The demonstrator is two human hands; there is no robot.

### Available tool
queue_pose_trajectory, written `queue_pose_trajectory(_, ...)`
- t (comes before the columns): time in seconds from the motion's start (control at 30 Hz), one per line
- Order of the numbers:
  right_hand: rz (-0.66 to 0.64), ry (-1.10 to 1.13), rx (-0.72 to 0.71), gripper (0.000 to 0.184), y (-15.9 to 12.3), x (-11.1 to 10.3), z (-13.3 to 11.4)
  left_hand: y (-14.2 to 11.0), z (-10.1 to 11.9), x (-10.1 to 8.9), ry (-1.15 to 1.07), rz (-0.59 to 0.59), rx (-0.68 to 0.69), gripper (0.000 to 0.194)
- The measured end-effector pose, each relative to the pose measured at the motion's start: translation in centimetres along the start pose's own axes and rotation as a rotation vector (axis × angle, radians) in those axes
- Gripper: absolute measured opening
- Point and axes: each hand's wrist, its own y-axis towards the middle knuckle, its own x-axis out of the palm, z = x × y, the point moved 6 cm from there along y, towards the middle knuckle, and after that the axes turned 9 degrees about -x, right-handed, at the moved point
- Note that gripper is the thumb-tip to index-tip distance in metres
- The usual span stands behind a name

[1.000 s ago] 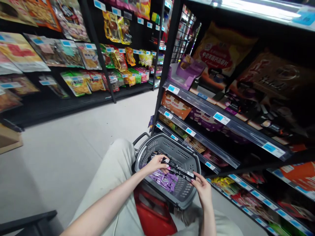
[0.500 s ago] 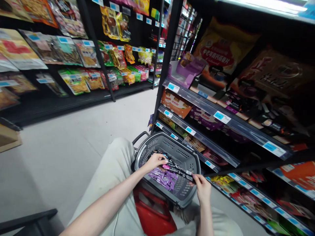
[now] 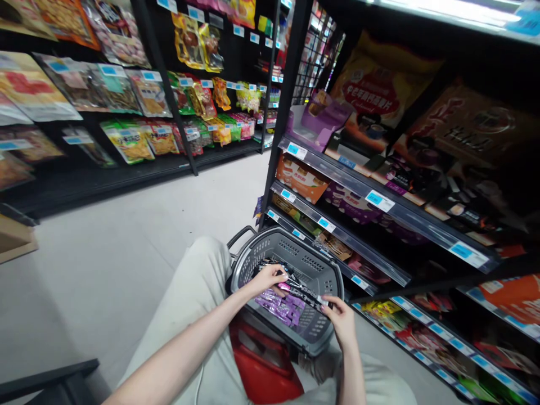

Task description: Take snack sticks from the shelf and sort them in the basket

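Observation:
A grey plastic shopping basket [image 3: 320, 270] rests on my lap, over a red object. Inside it lie several purple snack packets [image 3: 283, 306] and some dark ones. My left hand [image 3: 267, 279] grips one end of a bundle of long dark packets [image 3: 301, 291] above the basket. At the bundle's other end, near the basket's right rim, my right hand [image 3: 341, 322] pinches it. Both hands are closed on the bundle.
A black shelf unit [image 3: 382, 211] with blue price tags and boxed snacks stands to my right, close to the basket. Across the pale floor [image 3: 126, 242] another rack [image 3: 126, 129] holds hanging snack bags. A dark bench edge [image 3: 46, 377] shows at lower left.
The bundle of dark packets has sunk slightly lower into the basket, and my right hand has shifted a little left and down with it.

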Motion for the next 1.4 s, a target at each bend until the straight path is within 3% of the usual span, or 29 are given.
queue_pose_trajectory(0.17,-0.025,-0.030,-0.070,0.008,0.0,0.7,-0.7,-0.4,0.0,0.4,0.035,-0.069,0.028,0.060)
queue_pose_trajectory(0.47,-0.046,-0.153,-0.244,0.013,0.3,2.5,-0.7,0.1,-0.7,-0.2,0.110,0.042,-0.005,0.050)
queue_pose_trajectory(0.7,0.055,-0.268,-0.242,0.011,0.3,3.1,-0.9,-0.3,1.4,-0.9,0.420,0.294,0.306,0.024)
queue_pose_trajectory(0.93,0.079,-0.331,-0.274,0.013,0.4,3.5,-2.0,-0.3,1.3,-1.1,0.374,0.350,0.309,0.019)
queue_pose_trajectory(1.07,0.105,-0.304,-0.242,0.017,0.5,3.4,-1.7,-0.3,1.1,-1.6,0.260,0.392,0.324,0.029)
queue_pose_trajectory(1.17,0.144,-0.222,-0.169,0.016,0.6,3.0,-0.9,0.2,0.1,-1.5,0.107,0.265,0.180,0.041)
queue_pose_trajectory(1.3,0.193,-0.099,-0.092,0.029,0.6,1.7,0.2,0.2,-1.1,-0.4,0.021,0.007,-0.058,0.035)
queue_pose_trajectory(1.4,0.071,0.045,0.016,0.030,0.4,1.3,1.0,-0.2,-1.2,-0.2,0.055,-0.070,-0.109,0.030)
